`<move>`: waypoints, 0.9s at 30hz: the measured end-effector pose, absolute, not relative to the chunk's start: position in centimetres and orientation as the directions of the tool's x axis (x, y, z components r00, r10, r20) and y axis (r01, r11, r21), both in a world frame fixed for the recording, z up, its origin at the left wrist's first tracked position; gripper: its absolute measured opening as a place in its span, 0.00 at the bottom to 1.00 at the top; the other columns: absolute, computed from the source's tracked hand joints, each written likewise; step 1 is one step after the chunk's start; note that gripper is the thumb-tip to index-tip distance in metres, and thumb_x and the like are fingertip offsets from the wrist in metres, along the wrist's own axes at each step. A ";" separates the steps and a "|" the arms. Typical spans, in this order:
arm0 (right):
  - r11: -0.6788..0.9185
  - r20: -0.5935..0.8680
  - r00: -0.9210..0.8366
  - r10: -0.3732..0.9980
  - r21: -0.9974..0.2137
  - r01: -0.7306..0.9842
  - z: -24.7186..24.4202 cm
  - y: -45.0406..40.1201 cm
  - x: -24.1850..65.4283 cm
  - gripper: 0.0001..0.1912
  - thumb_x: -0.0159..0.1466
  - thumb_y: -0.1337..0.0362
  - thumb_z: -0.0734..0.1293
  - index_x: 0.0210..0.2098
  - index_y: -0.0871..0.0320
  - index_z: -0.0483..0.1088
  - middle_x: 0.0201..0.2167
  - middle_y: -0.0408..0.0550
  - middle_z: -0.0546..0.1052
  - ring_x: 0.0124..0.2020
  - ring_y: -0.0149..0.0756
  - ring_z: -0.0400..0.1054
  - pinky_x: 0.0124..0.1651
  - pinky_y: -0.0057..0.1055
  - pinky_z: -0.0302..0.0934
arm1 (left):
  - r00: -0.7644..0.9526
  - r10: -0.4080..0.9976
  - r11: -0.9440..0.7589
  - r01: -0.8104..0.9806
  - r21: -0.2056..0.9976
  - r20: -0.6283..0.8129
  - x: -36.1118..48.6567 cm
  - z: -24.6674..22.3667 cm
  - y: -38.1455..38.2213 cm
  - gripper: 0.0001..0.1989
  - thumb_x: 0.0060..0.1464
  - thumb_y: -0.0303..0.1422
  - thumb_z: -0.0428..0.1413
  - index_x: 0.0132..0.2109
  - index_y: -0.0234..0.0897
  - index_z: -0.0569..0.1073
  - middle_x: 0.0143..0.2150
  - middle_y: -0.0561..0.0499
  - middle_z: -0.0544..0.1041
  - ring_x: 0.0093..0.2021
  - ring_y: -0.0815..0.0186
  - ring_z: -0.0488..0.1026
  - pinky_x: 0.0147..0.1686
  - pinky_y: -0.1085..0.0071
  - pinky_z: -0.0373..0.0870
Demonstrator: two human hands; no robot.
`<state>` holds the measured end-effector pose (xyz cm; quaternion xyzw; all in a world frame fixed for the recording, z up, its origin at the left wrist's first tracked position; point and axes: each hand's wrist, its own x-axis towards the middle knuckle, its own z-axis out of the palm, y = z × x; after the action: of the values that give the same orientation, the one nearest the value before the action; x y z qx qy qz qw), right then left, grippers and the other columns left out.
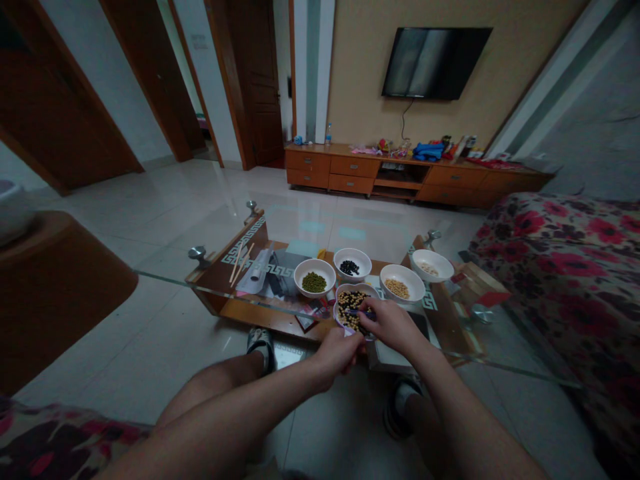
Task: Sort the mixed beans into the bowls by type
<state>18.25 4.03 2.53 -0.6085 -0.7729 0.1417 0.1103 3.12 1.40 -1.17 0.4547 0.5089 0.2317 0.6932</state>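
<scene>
A white bowl of mixed black and yellow beans [350,307] is at the near edge of the glass table. My left hand [340,353] is closed at its near rim, around something pale whose shape I cannot make out. Over the beans, my right hand [387,323] pinches a thin dark utensil [361,313], its tip among them. Behind stand a bowl of green beans [314,282], a bowl of black beans [349,268], a bowl of yellow beans [397,288] and a bowl with a few pale pieces [429,269].
Wooden chopsticks [242,263] lie to the left on the glass table [165,267]. A cardboard box [477,287] is at the right, beside a flowered sofa [565,247]. Against the far wall, a low cabinet [353,167] stands below a television [435,63].
</scene>
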 end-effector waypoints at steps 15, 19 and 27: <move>0.242 -0.003 -0.261 0.965 -0.359 0.901 2.2 4.2 18.4 0.09 0.63 0.59 0.61 0.37 0.56 0.71 0.29 0.46 0.76 0.29 0.34 0.68 0.29 0.27 0.50 | 0.376 0.787 0.479 0.126 0.869 -0.489 3.3 -1.4 1.5 0.09 0.51 0.34 0.49 0.25 0.36 0.66 0.15 0.58 0.59 0.13 0.74 0.53 0.13 0.77 0.47; 0.248 -0.010 -0.269 0.963 -0.361 0.899 2.3 4.2 18.5 0.10 0.64 0.59 0.61 0.37 0.55 0.71 0.30 0.47 0.76 0.30 0.34 0.68 0.31 0.27 0.51 | 0.377 0.779 0.489 0.136 0.861 -0.502 3.2 -1.4 1.4 0.09 0.51 0.33 0.48 0.25 0.36 0.66 0.15 0.58 0.59 0.13 0.74 0.53 0.12 0.77 0.47; 0.244 0.005 -0.259 0.966 -0.348 0.905 2.6 4.1 18.4 0.10 0.64 0.59 0.61 0.36 0.56 0.72 0.29 0.47 0.76 0.30 0.34 0.68 0.29 0.26 0.50 | 0.371 0.785 0.486 0.128 0.865 -0.496 3.2 -1.2 1.5 0.08 0.50 0.32 0.48 0.25 0.36 0.66 0.16 0.57 0.60 0.13 0.74 0.54 0.12 0.78 0.48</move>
<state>18.42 4.13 2.58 -0.5989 -0.7811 0.1386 0.1095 3.21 1.52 -1.20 0.4486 0.5087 0.2362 0.6958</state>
